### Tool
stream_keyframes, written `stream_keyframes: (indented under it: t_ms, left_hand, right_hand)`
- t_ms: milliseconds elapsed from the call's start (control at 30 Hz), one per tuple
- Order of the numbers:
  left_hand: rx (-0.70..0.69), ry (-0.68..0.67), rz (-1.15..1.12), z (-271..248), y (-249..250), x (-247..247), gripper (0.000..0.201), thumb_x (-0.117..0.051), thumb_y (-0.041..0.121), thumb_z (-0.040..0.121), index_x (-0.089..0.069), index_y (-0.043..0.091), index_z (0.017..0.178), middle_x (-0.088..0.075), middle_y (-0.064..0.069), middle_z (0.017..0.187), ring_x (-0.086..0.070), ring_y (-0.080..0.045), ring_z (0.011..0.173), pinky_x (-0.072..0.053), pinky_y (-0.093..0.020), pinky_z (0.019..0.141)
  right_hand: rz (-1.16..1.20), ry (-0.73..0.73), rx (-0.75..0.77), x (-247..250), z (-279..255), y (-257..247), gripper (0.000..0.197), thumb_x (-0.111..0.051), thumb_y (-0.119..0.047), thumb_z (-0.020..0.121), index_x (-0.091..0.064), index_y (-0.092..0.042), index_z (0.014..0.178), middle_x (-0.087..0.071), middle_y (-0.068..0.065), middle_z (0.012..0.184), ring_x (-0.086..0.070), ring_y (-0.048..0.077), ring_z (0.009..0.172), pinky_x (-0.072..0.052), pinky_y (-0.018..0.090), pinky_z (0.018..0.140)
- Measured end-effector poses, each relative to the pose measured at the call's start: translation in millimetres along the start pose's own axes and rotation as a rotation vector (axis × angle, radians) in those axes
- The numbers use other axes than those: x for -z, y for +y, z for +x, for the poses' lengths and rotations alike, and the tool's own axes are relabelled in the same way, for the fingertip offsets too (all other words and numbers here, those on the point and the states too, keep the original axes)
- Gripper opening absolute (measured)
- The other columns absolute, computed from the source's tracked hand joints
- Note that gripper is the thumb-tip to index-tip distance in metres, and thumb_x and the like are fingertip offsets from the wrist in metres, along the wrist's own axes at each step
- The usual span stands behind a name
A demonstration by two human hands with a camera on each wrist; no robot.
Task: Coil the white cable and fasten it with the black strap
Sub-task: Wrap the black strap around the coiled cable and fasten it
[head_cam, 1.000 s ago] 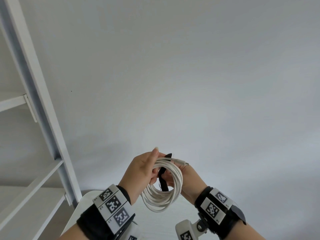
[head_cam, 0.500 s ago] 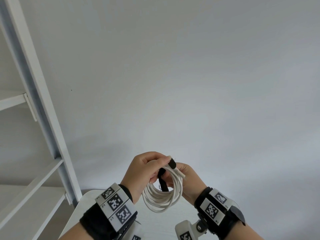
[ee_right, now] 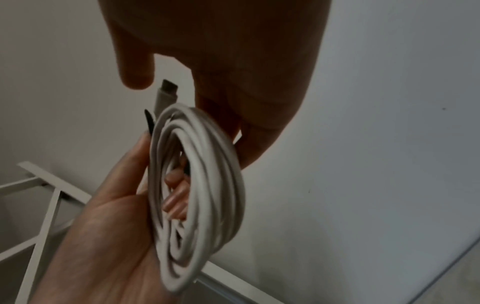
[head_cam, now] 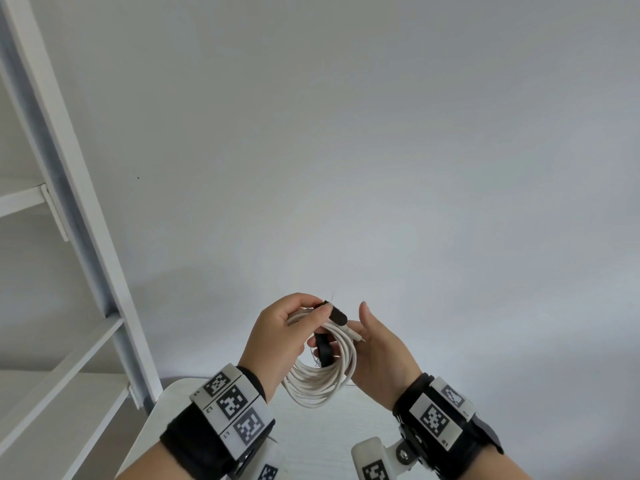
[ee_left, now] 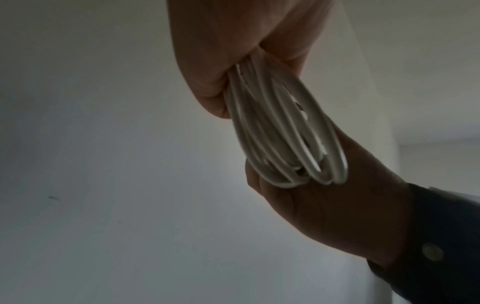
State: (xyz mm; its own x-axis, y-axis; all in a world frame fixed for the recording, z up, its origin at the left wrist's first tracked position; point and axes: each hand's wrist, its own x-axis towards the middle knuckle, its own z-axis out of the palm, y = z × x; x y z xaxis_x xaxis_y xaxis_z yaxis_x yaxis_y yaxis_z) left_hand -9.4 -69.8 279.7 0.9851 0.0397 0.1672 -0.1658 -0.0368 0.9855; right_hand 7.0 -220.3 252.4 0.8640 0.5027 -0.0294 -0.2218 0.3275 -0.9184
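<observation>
The white cable (head_cam: 325, 379) is wound into a coil of several loops and held in the air between both hands. My left hand (head_cam: 304, 317) grips the top of the coil, its thumb pinning the black strap (head_cam: 337, 313) over the loops. The strap's other end (head_cam: 323, 351) hangs inside the ring. A cable plug (head_cam: 356, 336) sticks out to the right. My right hand (head_cam: 367, 337) is beside the coil with its thumb raised and its straight fingers touching the loops from behind. The right wrist view shows the coil (ee_right: 197, 195) edge-on, with left fingers (ee_right: 176, 195) curled through it.
A white shelf frame (head_cam: 86, 237) with slanted rails stands at the left. A white table edge (head_cam: 322, 438) lies below the hands. A plain grey wall (head_cam: 381, 150) fills the background.
My right thumb has lifted off the cable and that hand has opened. My left thumb has come over the top and now pins the strap there. The plug now points right.
</observation>
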Motion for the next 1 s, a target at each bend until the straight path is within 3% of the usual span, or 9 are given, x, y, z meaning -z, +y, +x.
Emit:
stream_keyframes:
  t_ms: [133, 200, 267, 367, 467, 567, 700, 867, 1000]
  left_hand:
    - [0.045, -0.019, -0.072, -1, 3, -1, 0.010, -0.063, 0.014, 0.085, -0.068, 0.006, 0.085, -0.048, 0.013, 0.037, -0.042, -0.003, 0.035, -0.031, -0.014, 0.040]
    - [0.055, -0.026, -0.059, -2, 4, -1, 0.009, -0.062, 0.012, 0.085, -0.068, 0.005, 0.086, -0.048, 0.014, 0.036, -0.044, -0.001, 0.034, -0.031, -0.013, 0.040]
    - [0.049, -0.015, -0.023, -1, 2, 1, 0.008, -0.064, 0.013, 0.083, -0.070, 0.008, 0.083, -0.047, 0.014, 0.038, -0.042, -0.002, 0.036, -0.031, -0.015, 0.041]
    - [0.034, 0.020, 0.020, 0, -3, 4, 0.008, -0.066, 0.016, 0.081, -0.072, 0.017, 0.077, -0.053, 0.012, 0.048, -0.040, -0.005, 0.044, -0.032, -0.020, 0.045]
    - [0.041, 0.046, 0.012, -1, -4, 2, 0.006, -0.066, 0.020, 0.080, -0.071, 0.019, 0.077, -0.061, 0.005, 0.058, -0.046, -0.008, 0.050, -0.037, -0.022, 0.049]
    - [0.078, 0.071, -0.048, -1, -4, 2, 0.007, -0.066, 0.022, 0.081, -0.071, 0.017, 0.081, -0.052, 0.012, 0.049, -0.042, -0.008, 0.047, -0.037, -0.022, 0.050]
    - [0.117, 0.080, -0.119, -1, -2, 3, 0.010, -0.065, 0.022, 0.082, -0.071, 0.015, 0.083, -0.044, 0.012, 0.045, -0.038, -0.008, 0.045, -0.035, -0.019, 0.045]
    - [0.090, 0.091, -0.051, -3, -1, 4, 0.006, -0.066, 0.025, 0.080, -0.072, 0.022, 0.079, -0.057, -0.001, 0.065, -0.042, -0.010, 0.050, -0.040, -0.026, 0.054]
    - [0.055, 0.088, -0.017, -4, 1, 2, 0.008, -0.066, 0.027, 0.081, -0.072, 0.022, 0.080, -0.061, 0.011, 0.058, -0.045, -0.009, 0.052, -0.041, -0.029, 0.057]
  right_hand:
    - [0.004, 0.082, -0.054, 1, 4, 5, 0.081, -0.018, -0.062, 0.087, -0.067, -0.001, 0.107, -0.065, 0.025, 0.113, -0.060, 0.032, 0.095, -0.048, 0.040, 0.082]
    - [-0.056, 0.114, -0.050, 2, 3, 7, 0.077, -0.019, -0.061, 0.088, -0.066, -0.004, 0.110, -0.063, 0.022, 0.120, -0.059, 0.036, 0.103, -0.045, 0.047, 0.092]
    - [-0.138, 0.181, -0.011, 0, 1, 8, 0.072, -0.024, -0.060, 0.086, -0.067, -0.007, 0.109, -0.064, 0.020, 0.119, -0.060, 0.035, 0.107, -0.043, 0.048, 0.098]
    - [-0.293, 0.338, 0.192, -8, -1, 2, 0.055, -0.044, -0.059, 0.084, -0.066, -0.011, 0.100, -0.069, 0.007, 0.105, -0.062, 0.025, 0.100, -0.049, 0.031, 0.086]
    - [-0.529, 0.365, 0.403, -21, -8, -4, 0.028, -0.060, -0.047, 0.071, -0.062, -0.025, 0.089, -0.064, -0.007, 0.092, -0.060, 0.008, 0.083, -0.047, 0.016, 0.070]
    - [-0.744, 0.363, 0.496, -27, -12, 0, 0.010, -0.060, -0.032, 0.076, -0.057, -0.037, 0.084, -0.062, -0.011, 0.095, -0.059, 0.003, 0.087, -0.047, 0.016, 0.074]
    - [-0.813, 0.454, 0.645, -25, -10, 6, 0.008, -0.062, -0.023, 0.076, -0.062, -0.028, 0.082, -0.058, -0.013, 0.093, -0.059, 0.008, 0.092, -0.045, 0.012, 0.075]
    - [-1.054, 0.587, 0.724, -23, -8, 0, 0.006, -0.067, -0.029, 0.073, -0.062, -0.031, 0.070, -0.052, -0.019, 0.077, -0.047, 0.003, 0.087, -0.035, 0.011, 0.075]
    - [-1.222, 0.582, 0.785, -28, -10, -2, 0.009, -0.054, -0.038, 0.079, -0.059, -0.031, 0.075, -0.049, -0.022, 0.077, -0.041, 0.003, 0.084, -0.038, 0.022, 0.073]
